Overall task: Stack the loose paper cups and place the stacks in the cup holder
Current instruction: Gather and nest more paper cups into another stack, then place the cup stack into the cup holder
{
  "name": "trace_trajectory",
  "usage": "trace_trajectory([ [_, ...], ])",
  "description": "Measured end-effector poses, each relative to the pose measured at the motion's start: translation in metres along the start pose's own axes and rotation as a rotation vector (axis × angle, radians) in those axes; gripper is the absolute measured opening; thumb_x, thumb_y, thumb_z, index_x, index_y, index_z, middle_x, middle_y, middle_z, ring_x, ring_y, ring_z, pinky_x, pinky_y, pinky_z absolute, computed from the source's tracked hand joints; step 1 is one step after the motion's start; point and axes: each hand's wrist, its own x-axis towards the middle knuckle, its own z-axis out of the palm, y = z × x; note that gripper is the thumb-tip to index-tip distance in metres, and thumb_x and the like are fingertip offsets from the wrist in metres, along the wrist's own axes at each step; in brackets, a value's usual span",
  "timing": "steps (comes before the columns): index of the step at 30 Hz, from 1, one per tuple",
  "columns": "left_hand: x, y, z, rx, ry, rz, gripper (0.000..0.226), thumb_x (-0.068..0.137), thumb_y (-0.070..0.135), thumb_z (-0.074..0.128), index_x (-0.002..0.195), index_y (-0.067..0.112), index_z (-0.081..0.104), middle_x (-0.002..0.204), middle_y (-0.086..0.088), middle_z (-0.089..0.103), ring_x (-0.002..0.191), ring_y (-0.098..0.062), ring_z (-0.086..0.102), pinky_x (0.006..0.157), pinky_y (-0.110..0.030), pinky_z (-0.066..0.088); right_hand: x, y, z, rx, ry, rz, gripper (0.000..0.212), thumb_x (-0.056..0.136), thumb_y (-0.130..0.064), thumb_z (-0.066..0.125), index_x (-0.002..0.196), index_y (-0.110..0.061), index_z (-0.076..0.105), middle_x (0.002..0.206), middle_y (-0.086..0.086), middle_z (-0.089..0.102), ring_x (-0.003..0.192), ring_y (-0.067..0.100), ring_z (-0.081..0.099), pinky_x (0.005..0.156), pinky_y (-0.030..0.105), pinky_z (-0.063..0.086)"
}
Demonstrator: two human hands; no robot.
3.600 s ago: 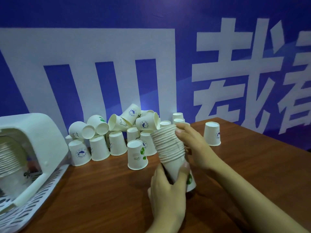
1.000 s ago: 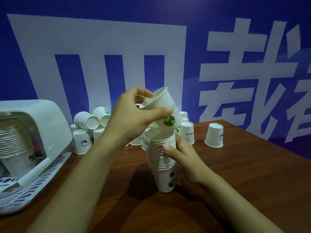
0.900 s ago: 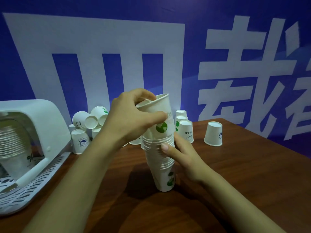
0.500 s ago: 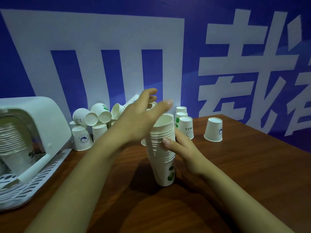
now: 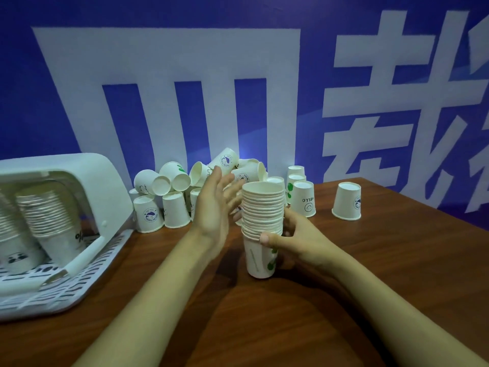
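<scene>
Since a second ago: extra cup now seated on stack (image 5: pixel 262 229). Left hand (image 5: pixel 215 207) let go, fingers straight beside it. Right hand (image 5: pixel 293 238) still gripping stack mid-table (image 5: pixel 397 260).

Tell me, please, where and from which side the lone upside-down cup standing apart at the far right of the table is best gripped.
Grip the lone cup round its side wall from above, near the closed base. It stands rim-down, so the narrower end is up and the fingers can close round it. The right hand is nearer, but now holds the stack.
</scene>
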Motion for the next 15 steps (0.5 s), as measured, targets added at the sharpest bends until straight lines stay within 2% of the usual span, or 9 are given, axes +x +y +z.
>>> trace_trajectory([
  [1,-0.004,-0.004,-0.003,0.005,-0.024,0.001,0.07,0.102,0.064,0.034,0.148,0.015,0.053,0.137,-0.006,0.069,0.111,-0.019,0.065,0.087,-0.037,0.046,-0.001,-0.001,0.001,0.004,-0.007,-0.014,0.061,0.084,-0.027,0.084,0.139,-0.02,0.058,0.132,-0.001,0.07,0.125,0.016,0.065,0.111,0.047,0.049],
  [3,-0.013,-0.012,-0.005,0.058,-0.081,0.038,0.067,0.096,0.065,0.043,0.138,0.017,0.063,0.129,-0.005,0.074,0.115,-0.022,0.069,0.095,-0.039,0.051,-0.002,-0.001,-0.001,-0.016,-0.033,-0.018,0.056,0.085,-0.023,0.083,0.136,-0.02,0.06,0.131,-0.001,0.071,0.125,0.017,0.065,0.11,0.046,0.05],
  [5,-0.019,-0.025,-0.005,0.15,-0.12,0.084,0.065,0.084,0.06,0.071,0.134,0.018,0.064,0.126,-0.003,0.075,0.118,-0.02,0.07,0.101,-0.041,0.055,-0.003,0.001,0.0,-0.08,-0.07,0.003,0.064,0.079,-0.02,0.088,0.136,-0.025,0.059,0.129,-0.003,0.071,0.123,0.016,0.066,0.108,0.045,0.052],
  [7,-0.022,-0.04,-0.005,0.301,-0.079,0.12,0.086,0.061,0.044,0.09,0.135,0.017,0.056,0.12,-0.001,0.076,0.112,-0.015,0.073,0.097,-0.037,0.057,-0.003,0.004,0.003,-0.209,-0.09,-0.001,0.069,0.074,-0.02,0.092,0.134,-0.025,0.059,0.126,-0.004,0.072,0.119,0.015,0.068,0.105,0.046,0.054],
  [9,-0.024,-0.057,-0.01,0.521,-0.013,0.151,0.089,0.05,0.035,0.092,0.131,0.019,0.056,0.114,0.003,0.077,0.104,-0.008,0.074,0.094,-0.035,0.059,-0.002,0.01,0.009,-0.273,-0.116,-0.013,0.059,0.074,-0.013,0.09,0.126,-0.022,0.065,0.119,-0.003,0.075,0.112,0.016,0.071,0.099,0.044,0.057],
  [11,-0.031,-0.065,-0.02,0.658,0.043,0.146,0.081,0.049,0.035,0.092,0.123,0.023,0.063,0.109,0.007,0.078,0.101,-0.005,0.074,0.094,-0.039,0.06,-0.002,0.01,0.017,-0.276,-0.124,-0.009,0.057,0.072,-0.005,0.089,0.122,-0.022,0.068,0.116,-0.005,0.076,0.11,0.012,0.071,0.095,0.036,0.059],
  [15,-0.061,-0.045,-0.054,0.731,0.151,0.183,0.063,0.055,0.033,0.099,0.111,0.03,0.07,0.102,0.014,0.079,0.092,0.005,0.073,0.083,-0.029,0.062,-0.005,0.001,0.048,-0.242,-0.198,-0.03,0.073,0.074,-0.021,0.094,0.136,-0.032,0.058,0.128,-0.017,0.07,0.12,0.002,0.065,0.103,0.029,0.053],
])
